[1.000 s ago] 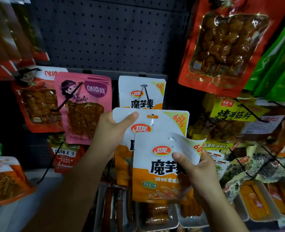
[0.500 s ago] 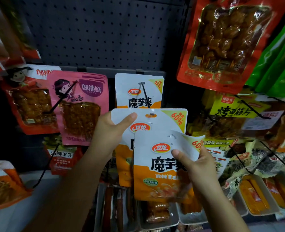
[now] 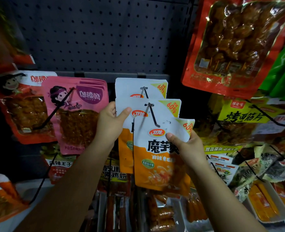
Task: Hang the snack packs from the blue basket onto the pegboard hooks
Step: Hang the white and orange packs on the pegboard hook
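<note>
Thumb and fingers of my left hand (image 3: 110,122) pinch the snack pack (image 3: 161,106) threaded on the hook (image 3: 152,114); my right hand (image 3: 187,146) pinches another pack (image 3: 155,158) below.

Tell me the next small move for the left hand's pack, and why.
Probably slide the middle pack back along the hook toward the pegboard. The left hand has its hole threaded, and the hook's tip must clear for the right hand's front pack.

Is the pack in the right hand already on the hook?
No, the front pack sits below the hook tip, gripped by the right hand.
</note>
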